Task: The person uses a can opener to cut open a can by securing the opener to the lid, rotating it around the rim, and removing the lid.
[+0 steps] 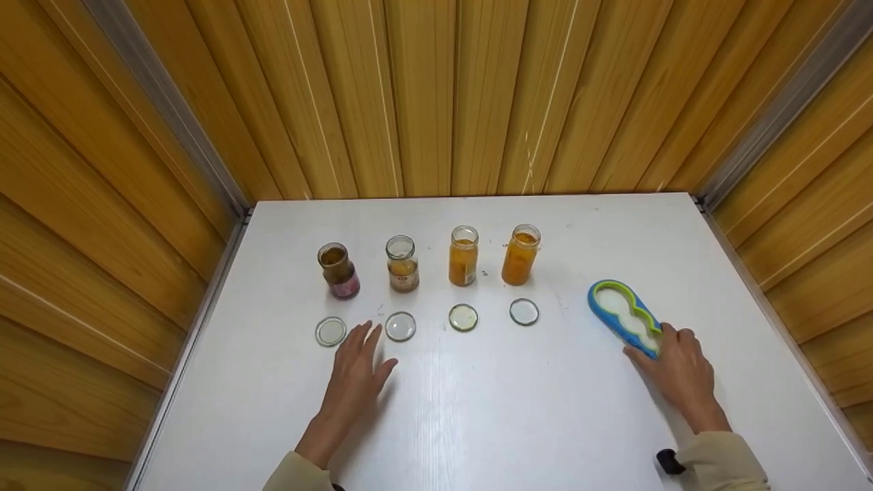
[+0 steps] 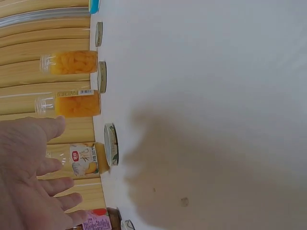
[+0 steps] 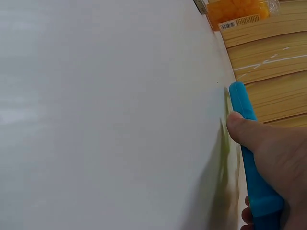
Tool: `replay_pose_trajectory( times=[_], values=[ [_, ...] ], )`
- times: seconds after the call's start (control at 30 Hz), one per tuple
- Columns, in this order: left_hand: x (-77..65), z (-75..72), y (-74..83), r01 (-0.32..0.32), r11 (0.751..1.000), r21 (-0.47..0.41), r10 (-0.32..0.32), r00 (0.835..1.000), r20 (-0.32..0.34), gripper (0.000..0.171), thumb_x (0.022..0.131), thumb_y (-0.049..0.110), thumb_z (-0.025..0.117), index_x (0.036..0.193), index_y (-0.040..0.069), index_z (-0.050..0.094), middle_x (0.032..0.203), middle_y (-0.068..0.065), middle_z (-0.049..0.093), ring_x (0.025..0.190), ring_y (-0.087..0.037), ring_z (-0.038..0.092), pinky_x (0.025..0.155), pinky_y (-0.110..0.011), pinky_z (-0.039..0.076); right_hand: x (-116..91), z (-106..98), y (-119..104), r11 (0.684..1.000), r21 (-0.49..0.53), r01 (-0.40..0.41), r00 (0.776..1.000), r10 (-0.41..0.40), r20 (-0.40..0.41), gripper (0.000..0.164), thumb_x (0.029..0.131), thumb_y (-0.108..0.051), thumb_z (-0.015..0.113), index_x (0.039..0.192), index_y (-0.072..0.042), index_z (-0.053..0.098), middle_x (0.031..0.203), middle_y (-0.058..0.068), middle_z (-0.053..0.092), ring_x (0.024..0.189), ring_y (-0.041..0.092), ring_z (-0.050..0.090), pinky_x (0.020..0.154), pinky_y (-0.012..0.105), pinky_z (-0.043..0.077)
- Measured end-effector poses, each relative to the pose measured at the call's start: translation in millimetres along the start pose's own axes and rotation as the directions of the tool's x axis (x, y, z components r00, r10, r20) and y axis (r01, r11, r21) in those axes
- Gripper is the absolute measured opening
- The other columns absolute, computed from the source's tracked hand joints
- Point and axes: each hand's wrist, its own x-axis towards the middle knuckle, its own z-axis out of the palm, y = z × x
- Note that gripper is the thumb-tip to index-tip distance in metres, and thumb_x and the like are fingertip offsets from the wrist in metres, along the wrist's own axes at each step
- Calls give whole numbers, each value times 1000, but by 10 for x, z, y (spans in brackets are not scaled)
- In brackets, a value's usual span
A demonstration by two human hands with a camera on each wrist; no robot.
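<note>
My right hand (image 1: pixel 682 365) grips the near end of a blue and green jar opener (image 1: pixel 610 317) at the right of the table. In the right wrist view its thumb (image 3: pixel 244 129) lies along the blue side. My left hand (image 1: pixel 354 372) is over the table with fingers spread, holding nothing, its fingertips between two jar lids. These are the far-left lid (image 1: pixel 331 331) and the lid beside it (image 1: pixel 400 326). Behind them stand an open dark jar with a pink label (image 1: pixel 339 271) and an open, partly filled jar (image 1: pixel 402 264).
Two open jars of orange fruit, one near the middle (image 1: pixel 464 256) and one further right (image 1: pixel 521 254), stand in the same row. Before them lie a middle lid (image 1: pixel 464 318) and a right lid (image 1: pixel 524 311). Wood-patterned walls (image 1: pixel 423 102) enclose the white table (image 1: pixel 491 409).
</note>
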Motion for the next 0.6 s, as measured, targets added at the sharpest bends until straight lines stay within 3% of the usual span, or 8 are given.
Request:
replay_pose_trajectory(
  times=[0.23,0.6],
  values=[
    [-91,-68,-154,-1,1000,15,2,998,-64,67,96,26,76,151,-1,48,156,-22,43,147,-42,34,119,-57,29,-76,54,-26,998,-17,-64,998,64,6,86,88,-44,81,135,19,46,105,35,48,86,44,52,63,55,46],
    [-212,-122,-297,-11,998,65,22,985,-172,71,90,19,83,148,-5,50,152,-27,46,143,-45,40,115,-58,36,-127,50,-41,999,-15,-35,996,34,-77,75,84,-33,83,125,22,52,103,37,51,88,48,52,68,60,43]
  ],
)
